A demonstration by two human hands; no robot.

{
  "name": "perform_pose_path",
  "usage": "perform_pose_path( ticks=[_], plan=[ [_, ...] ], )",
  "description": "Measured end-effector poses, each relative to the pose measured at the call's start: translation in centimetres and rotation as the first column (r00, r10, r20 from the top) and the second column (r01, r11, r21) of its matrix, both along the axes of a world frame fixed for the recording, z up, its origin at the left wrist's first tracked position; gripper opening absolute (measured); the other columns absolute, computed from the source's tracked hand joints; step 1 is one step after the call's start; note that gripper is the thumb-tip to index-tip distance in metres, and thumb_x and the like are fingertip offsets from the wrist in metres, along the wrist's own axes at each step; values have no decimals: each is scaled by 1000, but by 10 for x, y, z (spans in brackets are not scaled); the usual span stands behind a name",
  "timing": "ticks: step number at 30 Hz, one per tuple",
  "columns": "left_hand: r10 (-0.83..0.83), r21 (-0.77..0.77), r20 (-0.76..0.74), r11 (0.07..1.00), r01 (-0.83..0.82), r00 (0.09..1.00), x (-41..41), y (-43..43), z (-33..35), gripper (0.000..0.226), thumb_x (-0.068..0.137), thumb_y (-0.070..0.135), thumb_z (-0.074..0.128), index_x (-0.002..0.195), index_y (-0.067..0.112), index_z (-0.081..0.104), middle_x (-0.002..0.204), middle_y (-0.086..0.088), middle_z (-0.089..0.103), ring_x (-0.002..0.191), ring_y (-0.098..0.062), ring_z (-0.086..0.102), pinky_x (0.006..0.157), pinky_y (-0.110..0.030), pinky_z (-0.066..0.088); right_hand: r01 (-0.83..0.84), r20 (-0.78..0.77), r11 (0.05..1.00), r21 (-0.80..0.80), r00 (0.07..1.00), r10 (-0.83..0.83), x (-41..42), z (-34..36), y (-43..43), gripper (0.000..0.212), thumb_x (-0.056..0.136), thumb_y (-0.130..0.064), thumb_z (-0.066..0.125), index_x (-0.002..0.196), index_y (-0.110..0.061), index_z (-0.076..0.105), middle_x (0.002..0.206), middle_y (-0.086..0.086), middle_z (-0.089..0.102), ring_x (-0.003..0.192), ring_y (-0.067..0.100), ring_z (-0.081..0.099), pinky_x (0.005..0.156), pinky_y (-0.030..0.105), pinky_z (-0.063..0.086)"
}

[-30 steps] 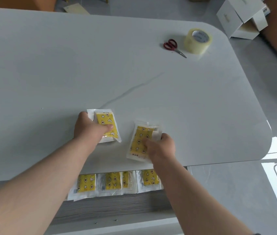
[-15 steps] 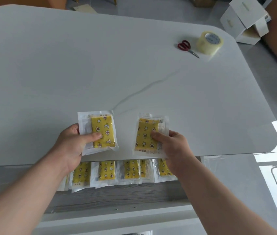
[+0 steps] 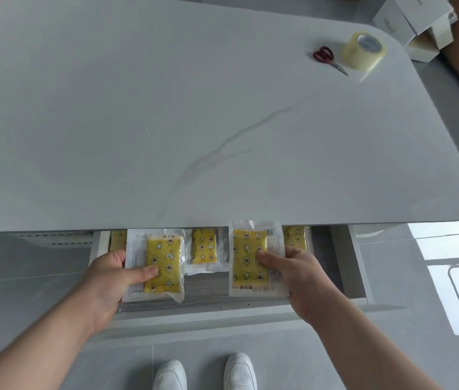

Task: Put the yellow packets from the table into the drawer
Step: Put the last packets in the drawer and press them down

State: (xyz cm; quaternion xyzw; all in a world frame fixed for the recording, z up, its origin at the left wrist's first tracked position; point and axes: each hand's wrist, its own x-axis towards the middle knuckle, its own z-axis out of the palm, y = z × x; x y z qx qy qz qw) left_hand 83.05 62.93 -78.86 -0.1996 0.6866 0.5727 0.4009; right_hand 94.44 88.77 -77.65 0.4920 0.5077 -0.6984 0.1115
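Above the drawer point(image 3: 347, 266), left hand point(image 3: 104, 282) and right hand point(image 3: 304, 280) pinch yellow packets point(image 3: 163, 266) point(image 3: 249, 257), print unreadable

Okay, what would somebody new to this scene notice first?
The left hand grips the left packet and the right hand the right packet, both bright yellow, above the open drawer under the table's near edge. More packets lie inside it. Red scissors and a tape roll sit at the table's far right corner.

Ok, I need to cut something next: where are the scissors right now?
In the head view, the red-handled scissors lie near the far right corner of the table, just left of the clear tape roll.
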Motion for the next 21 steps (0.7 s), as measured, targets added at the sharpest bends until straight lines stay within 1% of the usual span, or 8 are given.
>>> perform_pose_path(
  ticks=[4,8,9,11,13,15,17,21],
  plan=[
    [-38,-106,-24,994,35,999,12,-2,-25,28,66,-3,77,90,7,68,80,-5,76,90,-28,68,93,-43,47,-35,85,999,13,996,34,13,-23,-3,19,78,-6,77,95,-2,72,91,15,75,88,33,72,88,51,55],
    [-135,-231,-83,966,112,987,12,3,-49,21,70,0,79,81,13,67,74,-1,73,83,-22,67,70,-27,44,-63,172,997,40,984,56,11,-49,-4,17,77,-5,77,92,-4,71,86,13,76,84,32,73,86,50,56],
    [-152,-251,-93,960,124,984,9,5,-55,21,71,0,78,81,13,66,77,-2,72,83,-22,66,70,-27,45,-77,189,995,55,980,66,8,-56,-5,19,76,-6,78,93,-6,70,86,12,76,84,32,73,86,49,56],
    [-155,-277,-92,953,125,984,-2,9,-67,20,71,2,78,81,14,65,82,-3,71,86,-24,65,83,-34,47,-118,229,988,104,969,91,0,-68,-4,24,76,-11,78,97,-10,68,88,9,75,87,30,71,86,46,57],
    [-135,-271,-83,957,108,987,-12,16,-77,19,72,3,77,81,14,64,83,-4,70,88,-24,64,93,-39,45,-141,245,976,169,965,97,-11,-75,0,19,79,-12,76,92,-15,62,89,5,70,83,23,66,82,35,56],
    [-131,-251,-82,962,107,988,-17,28,-85,19,73,2,76,80,14,62,84,-3,69,86,-20,63,84,-33,43,-155,240,966,208,965,103,-22,-80,3,18,81,-12,75,92,-16,61,88,4,67,84,21,64,83,34,55],
    [-149,-247,-94,961,122,984,-20,40,-90,19,75,2,74,82,14,61,87,-3,68,82,-16,61,75,-29,41,-176,263,955,236,958,112,-32,-85,4,28,80,-14,77,106,-12,65,90,6,69,88,24,67,87,40,57],
    [-108,-296,-117,953,69,987,-30,47,-105,34,75,4,76,106,8,63,101,-6,68,95,-24,61,81,-33,45,-305,336,916,262,918,209,-53,-91,4,31,82,-19,75,109,-9,64,79,3,64,67,15,58,67,28,54]
  ],
)
